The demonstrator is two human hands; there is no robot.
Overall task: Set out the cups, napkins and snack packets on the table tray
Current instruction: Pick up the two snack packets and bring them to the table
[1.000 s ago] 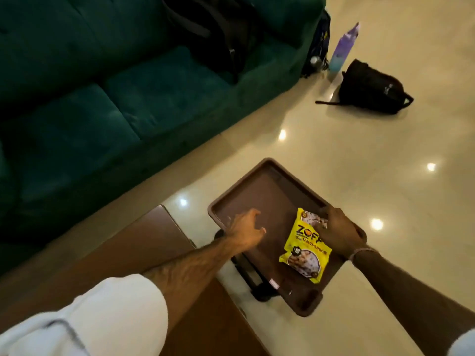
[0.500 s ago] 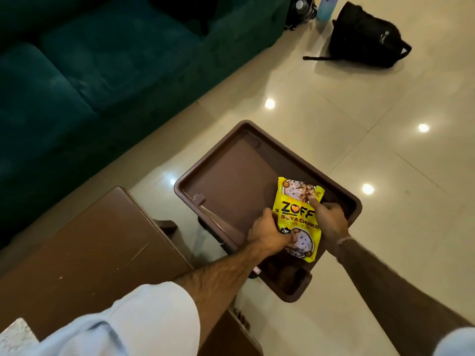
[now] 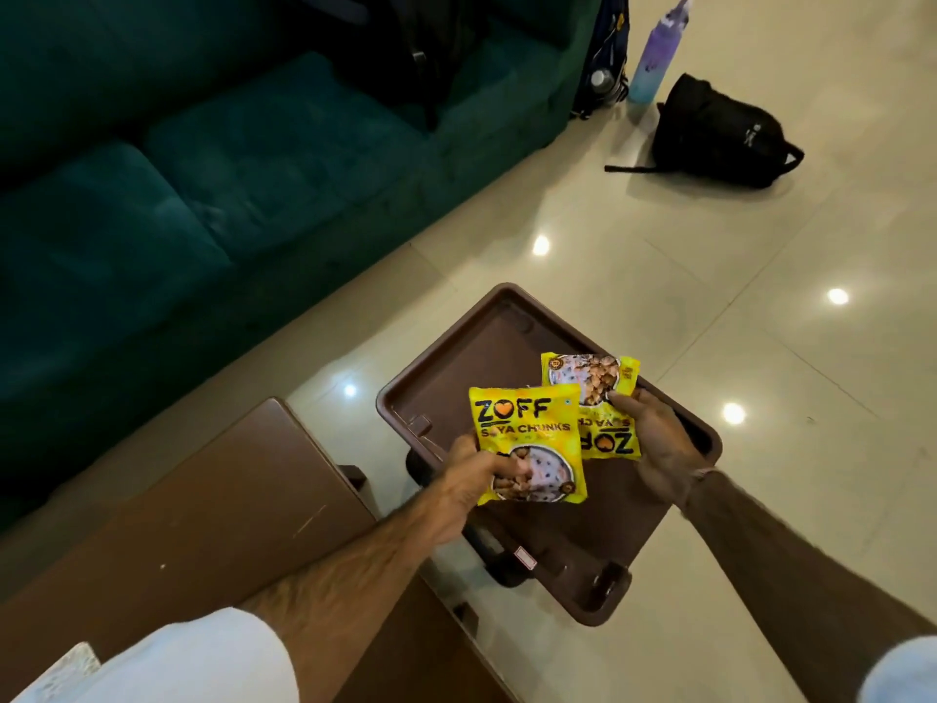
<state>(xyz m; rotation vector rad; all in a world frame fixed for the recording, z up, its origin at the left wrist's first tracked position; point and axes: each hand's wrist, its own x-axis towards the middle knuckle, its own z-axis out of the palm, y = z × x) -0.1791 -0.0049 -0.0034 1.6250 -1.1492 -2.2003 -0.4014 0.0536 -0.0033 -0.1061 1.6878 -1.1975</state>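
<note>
A brown table tray (image 3: 456,367) stands on the floor in front of me, its inside bare. Above it I hold two yellow snack packets. My left hand (image 3: 474,474) grips the lower edge of the near packet (image 3: 527,438), which faces me upright. My right hand (image 3: 654,443) pinches the far packet (image 3: 590,393), which is turned upside down and partly tucked behind the near one. Both packets hang in the air over the tray's middle. No cups or napkins are in view.
A brown wooden table (image 3: 203,520) sits at the lower left, next to the tray. A green sofa (image 3: 213,159) fills the upper left. A black backpack (image 3: 720,134) and a purple bottle (image 3: 656,53) stand on the tiled floor at the back right.
Both hands have lifted off the tray. What looked like a single packet is now two, one in each hand, pulled apart sideways. The camera tilted up a little.
</note>
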